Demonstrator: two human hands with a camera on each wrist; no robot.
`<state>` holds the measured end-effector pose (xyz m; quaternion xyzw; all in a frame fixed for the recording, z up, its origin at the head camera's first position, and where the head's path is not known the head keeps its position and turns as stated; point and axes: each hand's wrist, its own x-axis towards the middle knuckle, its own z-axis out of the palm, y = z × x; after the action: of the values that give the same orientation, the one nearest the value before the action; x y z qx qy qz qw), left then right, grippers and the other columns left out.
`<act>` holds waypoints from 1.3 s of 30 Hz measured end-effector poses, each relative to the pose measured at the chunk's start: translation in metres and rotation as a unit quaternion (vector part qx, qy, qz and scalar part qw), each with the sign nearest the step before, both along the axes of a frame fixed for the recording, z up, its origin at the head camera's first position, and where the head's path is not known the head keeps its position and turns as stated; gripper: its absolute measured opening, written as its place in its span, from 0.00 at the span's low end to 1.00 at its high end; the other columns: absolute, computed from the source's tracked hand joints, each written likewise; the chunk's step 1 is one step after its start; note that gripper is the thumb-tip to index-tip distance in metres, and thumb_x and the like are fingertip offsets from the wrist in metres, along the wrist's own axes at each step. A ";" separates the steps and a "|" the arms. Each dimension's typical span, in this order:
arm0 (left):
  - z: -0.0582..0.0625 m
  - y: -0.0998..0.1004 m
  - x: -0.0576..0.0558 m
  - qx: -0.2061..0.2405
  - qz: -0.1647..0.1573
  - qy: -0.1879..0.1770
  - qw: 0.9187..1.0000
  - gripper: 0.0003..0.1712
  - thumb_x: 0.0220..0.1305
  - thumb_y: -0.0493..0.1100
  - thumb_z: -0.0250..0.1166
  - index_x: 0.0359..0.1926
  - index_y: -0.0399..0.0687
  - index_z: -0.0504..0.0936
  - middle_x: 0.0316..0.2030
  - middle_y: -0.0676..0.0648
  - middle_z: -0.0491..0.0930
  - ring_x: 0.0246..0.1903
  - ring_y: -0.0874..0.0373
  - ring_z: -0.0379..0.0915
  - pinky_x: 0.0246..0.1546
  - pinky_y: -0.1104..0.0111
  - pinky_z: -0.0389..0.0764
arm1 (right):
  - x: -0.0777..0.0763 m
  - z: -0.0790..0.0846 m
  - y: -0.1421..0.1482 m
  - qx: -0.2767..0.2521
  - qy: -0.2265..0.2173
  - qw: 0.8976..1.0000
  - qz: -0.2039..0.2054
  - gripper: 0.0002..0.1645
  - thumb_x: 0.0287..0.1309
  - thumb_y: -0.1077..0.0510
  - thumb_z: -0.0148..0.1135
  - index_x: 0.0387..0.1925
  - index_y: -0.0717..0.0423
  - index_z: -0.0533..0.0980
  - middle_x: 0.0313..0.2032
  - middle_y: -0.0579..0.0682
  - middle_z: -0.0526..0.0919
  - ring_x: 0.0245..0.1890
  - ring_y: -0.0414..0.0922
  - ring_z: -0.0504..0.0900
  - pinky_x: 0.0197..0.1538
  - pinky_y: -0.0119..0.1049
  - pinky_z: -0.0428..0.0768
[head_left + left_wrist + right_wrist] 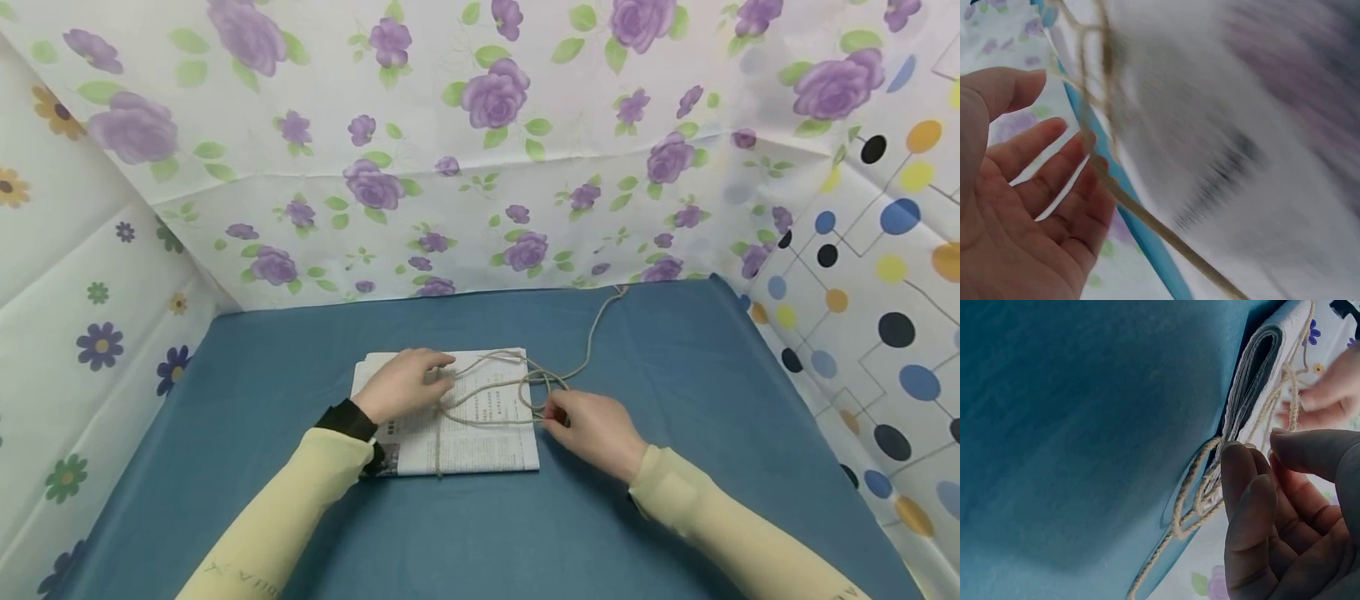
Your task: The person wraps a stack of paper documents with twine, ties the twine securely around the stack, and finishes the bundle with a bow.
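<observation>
A folded stack of newspaper (487, 450) lies on the blue cloth, with thin twine (480, 422) wrapped around it and looped loosely across its top. My left hand (405, 385) hovers over the left part of the newspaper, fingers apart and bent a little. In the left wrist view its palm (1035, 206) shows bare, and a strand of twine (1166, 234) passes by the fingertips. Beside the newspaper's right edge, my right hand (596, 429) pinches the twine between thumb and fingers. The right wrist view shows the newspaper's folded edge (1260, 369) just beyond those fingertips.
A loose tail of twine (592, 333) runs from the loops to the back edge of the blue-covered table (480, 542). Flower-patterned sheeting (420, 208) stands behind and at the left; a dotted sheet (862, 292) borders the right side.
</observation>
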<state>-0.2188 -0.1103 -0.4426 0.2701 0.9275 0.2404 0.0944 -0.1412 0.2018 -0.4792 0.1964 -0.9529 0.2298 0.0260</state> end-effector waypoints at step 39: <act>0.003 -0.048 0.009 0.038 0.083 -0.034 0.995 0.11 0.76 0.45 0.62 0.49 0.46 0.86 0.42 0.49 0.82 0.40 0.55 0.78 0.42 0.56 0.79 | 0.007 -0.007 0.072 -0.002 -0.012 0.997 -0.080 0.04 0.64 0.54 0.71 0.35 0.43 0.81 0.28 0.37 0.81 0.22 0.34 0.75 0.26 0.37 0.74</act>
<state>-0.2094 -0.1583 -0.4398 0.1877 0.9332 0.2914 0.0951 -0.1345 0.2736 -0.4863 0.1167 -0.9653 0.2310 0.0336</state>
